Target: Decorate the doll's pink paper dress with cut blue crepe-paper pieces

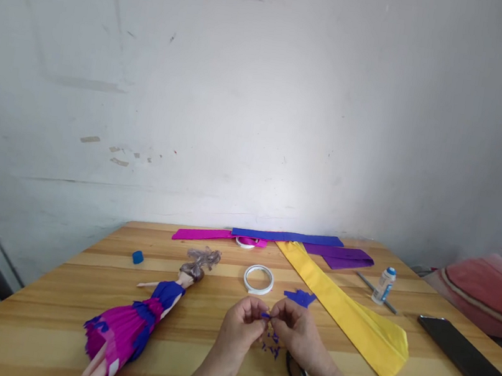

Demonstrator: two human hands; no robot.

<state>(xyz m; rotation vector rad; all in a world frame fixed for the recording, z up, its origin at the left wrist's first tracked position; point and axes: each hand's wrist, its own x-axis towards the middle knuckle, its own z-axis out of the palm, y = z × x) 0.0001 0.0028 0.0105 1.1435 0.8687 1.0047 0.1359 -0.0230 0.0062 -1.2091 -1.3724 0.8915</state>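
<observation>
My left hand (240, 326) and my right hand (299, 333) meet above the table, fingertips pinched together. Between them is a small blue strip (265, 315), apparently crepe paper, held by both hands. Tiny blue scraps (272, 346) lie scattered on the wood just below. A larger cut blue piece (299, 297) rests beyond my right hand. Partly under my right wrist sits a black loop (294, 370), possibly a scissors handle, with a pale strip beside it. To the left lies a doll (162, 291) on its back, wearing a magenta and blue paper dress.
A white tape roll (258, 279) lies ahead of my hands. Long yellow (345, 315), blue (288, 237), purple (349, 257) and magenta (201, 234) strips spread behind. A glue bottle (384, 286), grey rod (366, 282) and black slab (466, 358) are right; a blue cap (137, 257) is left.
</observation>
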